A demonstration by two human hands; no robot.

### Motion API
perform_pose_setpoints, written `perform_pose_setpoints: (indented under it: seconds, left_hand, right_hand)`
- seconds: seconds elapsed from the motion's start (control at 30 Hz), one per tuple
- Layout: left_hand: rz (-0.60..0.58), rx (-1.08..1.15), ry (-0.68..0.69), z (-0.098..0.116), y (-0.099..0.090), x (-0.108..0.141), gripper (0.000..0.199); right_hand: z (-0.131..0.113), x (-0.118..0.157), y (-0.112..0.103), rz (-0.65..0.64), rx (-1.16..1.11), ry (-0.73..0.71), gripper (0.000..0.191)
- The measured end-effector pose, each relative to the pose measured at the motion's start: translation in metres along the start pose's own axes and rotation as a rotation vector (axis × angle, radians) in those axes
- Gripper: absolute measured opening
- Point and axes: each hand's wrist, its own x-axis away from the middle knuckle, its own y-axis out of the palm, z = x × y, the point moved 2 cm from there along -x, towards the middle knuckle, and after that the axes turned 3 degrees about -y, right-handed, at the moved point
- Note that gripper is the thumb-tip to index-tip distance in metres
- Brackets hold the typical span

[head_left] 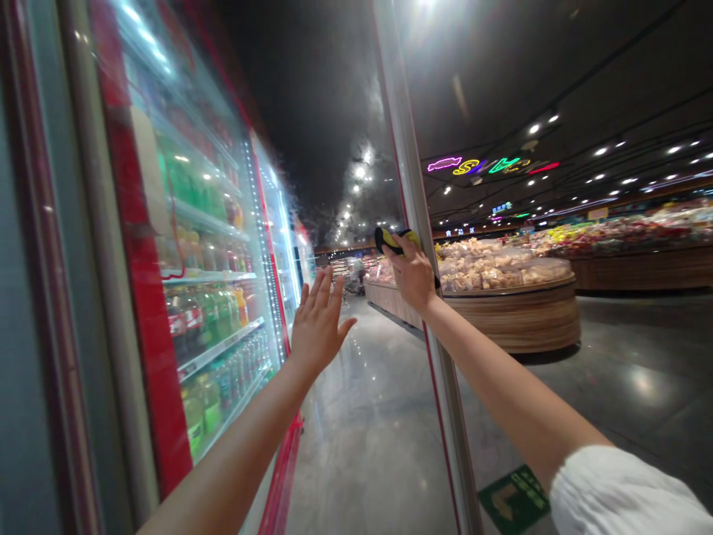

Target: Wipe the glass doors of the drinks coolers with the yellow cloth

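A glass door (362, 416) of a drinks fridge stands swung out in front of me, edged by an upright metal frame (405, 126). My right hand (417, 276) is closed on a black-and-yellow cloth (385, 239), holding it to the glass beside that frame. Part of the cloth is hidden under the fingers. Flat and with fingers stretched out, my left hand (317, 327) is raised towards the same pane, lower and to the left. Whether its palm touches the glass I cannot tell.
Left of me is the red-framed fridge (148, 327) with bottles (223, 312) on lit shelves. Beyond the door, wood-sided display counters (512, 319) hold packed goods. A green floor sign (515, 498) lies at lower right. White streaks mark the pane's upper part.
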Motion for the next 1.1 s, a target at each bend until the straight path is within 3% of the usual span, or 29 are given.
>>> perform_pose_setpoints:
  seconds: [0.13, 0.27, 0.37, 0.47, 0.57, 0.7, 0.8, 0.87, 0.97, 1.1]
  left_hand:
    - [-0.009, -0.011, -0.005, 0.001, 0.002, 0.000, 0.085]
    - [-0.015, -0.011, 0.001, -0.002, 0.003, 0.001, 0.085]
    - [-0.016, -0.007, 0.003, -0.009, 0.001, 0.005, 0.086]
    - [-0.016, -0.006, 0.004, -0.019, -0.001, 0.010, 0.086]
    - [-0.012, -0.006, 0.001, -0.026, -0.001, 0.015, 0.087]
    - [-0.006, -0.017, -0.003, -0.033, -0.001, 0.021, 0.090]
    - [-0.026, -0.041, 0.002, -0.040, -0.006, 0.028, 0.089]
    - [-0.046, -0.066, -0.013, -0.046, -0.011, 0.032, 0.087]
    - [-0.073, -0.103, -0.053, -0.055, -0.021, 0.036, 0.081]
    - [-0.103, -0.123, -0.082, -0.061, -0.029, 0.041, 0.079]
  right_hand:
    - [-0.019, -0.031, 0.005, 0.014, 0.026, 0.145, 0.046]
    - [-0.032, -0.023, 0.011, 0.010, -0.026, -0.107, 0.041]
    - [-0.019, 0.002, 0.015, 0.005, -0.060, -0.197, 0.038]
    - [-0.006, 0.002, 0.022, 0.081, -0.022, -0.026, 0.038]
    - [-0.019, -0.017, 0.033, 0.133, 0.018, 0.076, 0.041]
    - [-0.050, -0.013, 0.044, 0.063, -0.036, -0.156, 0.042]
    - [-0.048, 0.007, 0.045, 0.022, -0.097, -0.263, 0.037]
    - [-0.039, 0.008, 0.046, 0.071, -0.100, -0.173, 0.035]
    - [-0.044, -0.013, 0.052, 0.124, -0.073, -0.005, 0.036]
    - [-0.081, -0.031, 0.060, 0.042, -0.060, -0.095, 0.044]
